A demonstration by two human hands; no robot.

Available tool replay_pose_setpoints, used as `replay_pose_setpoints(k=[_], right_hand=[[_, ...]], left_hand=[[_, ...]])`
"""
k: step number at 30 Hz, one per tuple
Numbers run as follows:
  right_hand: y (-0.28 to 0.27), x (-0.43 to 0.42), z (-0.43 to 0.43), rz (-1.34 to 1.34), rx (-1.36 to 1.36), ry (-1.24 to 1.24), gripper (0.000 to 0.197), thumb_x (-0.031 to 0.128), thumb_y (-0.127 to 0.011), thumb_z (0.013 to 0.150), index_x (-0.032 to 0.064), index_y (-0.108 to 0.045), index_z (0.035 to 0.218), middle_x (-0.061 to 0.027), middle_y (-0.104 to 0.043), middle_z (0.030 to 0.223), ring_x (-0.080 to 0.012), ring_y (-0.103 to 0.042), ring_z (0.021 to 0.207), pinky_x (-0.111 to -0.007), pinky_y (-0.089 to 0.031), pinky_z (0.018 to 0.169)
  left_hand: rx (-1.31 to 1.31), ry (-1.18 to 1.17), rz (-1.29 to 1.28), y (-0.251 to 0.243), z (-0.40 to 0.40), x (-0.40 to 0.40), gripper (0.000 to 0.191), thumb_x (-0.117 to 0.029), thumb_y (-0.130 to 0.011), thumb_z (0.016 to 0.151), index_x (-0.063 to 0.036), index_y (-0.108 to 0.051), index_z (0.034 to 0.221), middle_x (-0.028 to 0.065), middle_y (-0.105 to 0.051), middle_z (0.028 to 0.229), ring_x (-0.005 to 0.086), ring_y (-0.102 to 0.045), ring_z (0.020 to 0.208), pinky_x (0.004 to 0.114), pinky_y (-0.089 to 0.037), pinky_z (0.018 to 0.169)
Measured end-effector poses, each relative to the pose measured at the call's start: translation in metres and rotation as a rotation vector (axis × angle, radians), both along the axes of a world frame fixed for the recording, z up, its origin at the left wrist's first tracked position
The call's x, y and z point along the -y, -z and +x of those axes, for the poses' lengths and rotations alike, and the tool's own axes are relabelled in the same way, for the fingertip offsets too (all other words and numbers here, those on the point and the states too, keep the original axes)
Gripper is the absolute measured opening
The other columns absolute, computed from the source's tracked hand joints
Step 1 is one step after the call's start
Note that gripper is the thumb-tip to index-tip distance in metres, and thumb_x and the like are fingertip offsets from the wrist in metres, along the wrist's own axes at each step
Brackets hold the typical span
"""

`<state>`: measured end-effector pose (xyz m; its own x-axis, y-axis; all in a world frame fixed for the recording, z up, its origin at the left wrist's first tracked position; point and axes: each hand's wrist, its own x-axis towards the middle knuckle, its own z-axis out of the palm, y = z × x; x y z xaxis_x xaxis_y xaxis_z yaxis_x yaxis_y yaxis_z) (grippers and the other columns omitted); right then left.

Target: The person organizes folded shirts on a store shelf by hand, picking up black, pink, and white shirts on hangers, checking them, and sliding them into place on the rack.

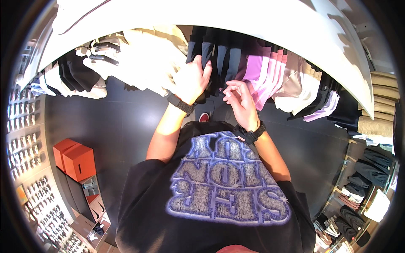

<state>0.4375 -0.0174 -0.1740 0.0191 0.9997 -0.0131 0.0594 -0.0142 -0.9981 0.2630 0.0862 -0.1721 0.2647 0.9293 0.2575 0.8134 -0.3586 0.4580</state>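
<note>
My left hand (193, 77) reaches up to the rack, its thumb and forefinger against a dark hanging garment (207, 50). Whether they pinch the cloth cannot be told. Bright white and cream garments (142, 60) hang beside it on the left. My right hand (242, 102) is held lower, palm turned inward and fingers loosely curled, with nothing visible in it. Just beyond it hang blue-grey garments (233, 63) and pink and lilac ones (265, 71). Both wrists wear black bands; the right one carries a small device (248, 134).
A white display surface (253, 19) overhangs the hanging clothes. Orange boxes (77, 159) stand on a low unit at left, near a wall of shoes (25, 142). Folded tan clothes (376, 125) and shelves of dark clothing (373, 167) are at right. Dark floor tiles (126, 126) lie below.
</note>
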Motion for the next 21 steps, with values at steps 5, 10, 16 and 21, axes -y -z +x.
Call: replay_pose_setpoints(k=[5,10,16,21], right_hand=[[0.011,0.0,-0.01,-0.031,-0.073,-0.02,0.027,0.009,-0.058,0.103,0.0006,-0.051,0.128,-0.0041,-0.06,0.097,-0.0107,-0.061,0.085,-0.026,-0.052,0.077],[0.025,0.016,-0.018,-0.074,-0.161,-0.05,0.024,0.008,-0.056,0.103,-0.0006,-0.052,0.126,-0.006,-0.061,0.095,-0.0122,-0.062,0.085,-0.028,-0.054,0.077],[0.029,0.034,-0.02,-0.118,-0.201,-0.095,0.026,0.006,-0.054,0.102,0.0032,-0.053,0.128,-0.0048,-0.059,0.101,-0.0124,-0.062,0.089,-0.027,-0.052,0.082],[0.025,0.041,-0.042,-0.094,-0.197,-0.039,0.026,0.004,-0.057,0.101,0.0029,-0.055,0.126,-0.0023,-0.057,0.098,-0.0096,-0.059,0.09,-0.026,-0.051,0.081]], left_hand=[[-0.081,-0.055,0.416,0.006,-0.014,-0.001,0.026,-0.029,-0.064,0.097,-0.004,-0.066,0.103,0.0234,-0.067,0.082,0.0428,-0.065,0.073,0.051,-0.051,0.067],[0.103,-0.148,0.193,0.008,-0.04,-0.001,0.046,-0.035,-0.061,0.098,0.0044,-0.066,0.122,0.0312,-0.064,0.117,0.0473,-0.063,0.101,0.051,-0.05,0.091],[0.123,-0.057,0.089,-0.02,-0.046,0.025,0.045,-0.031,-0.058,0.101,0.0066,-0.059,0.127,0.0324,-0.065,0.114,0.0479,-0.062,0.105,0.049,-0.049,0.092],[0.211,-0.05,-0.006,-0.021,-0.044,0.064,0.034,-0.025,-0.059,0.101,0.0044,-0.061,0.119,0.0295,-0.068,0.092,0.0475,-0.066,0.084,0.049,-0.052,0.074]])
